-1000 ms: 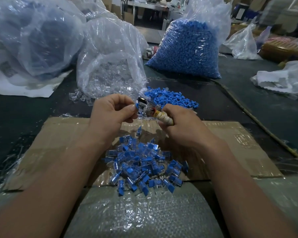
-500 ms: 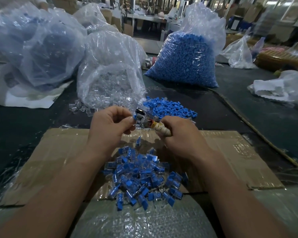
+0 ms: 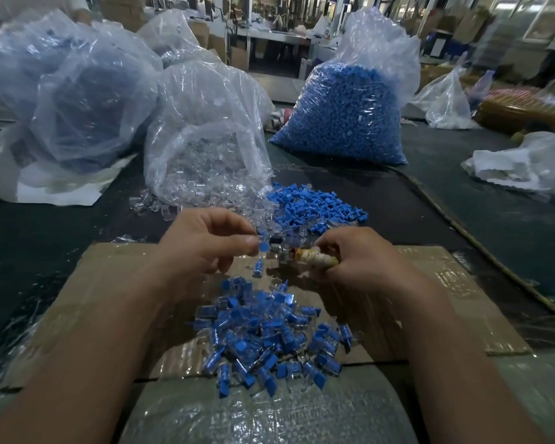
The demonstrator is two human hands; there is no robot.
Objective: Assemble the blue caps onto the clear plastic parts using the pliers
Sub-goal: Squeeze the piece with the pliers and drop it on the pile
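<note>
My left hand pinches a small clear part with a blue cap between thumb and forefinger. My right hand is closed on the taped handles of the pliers, whose metal jaws point left and sit against the capped part. Below the hands, a pile of assembled blue-capped clear parts lies on the cardboard sheet. One assembled piece lies just under the jaws. Loose blue caps and loose clear parts are heaped beyond the hands.
A bag of clear parts and a bag of blue caps stand behind the heaps. Large plastic bags fill the far left. Crumpled white plastic lies at the right, beside a rope-like seam across the dark table. Bubble wrap covers the near edge.
Both hands appear lower in the frame as the view tilted up. The left hand's fingers have loosened slightly around the capped part at the pliers' jaws.
</note>
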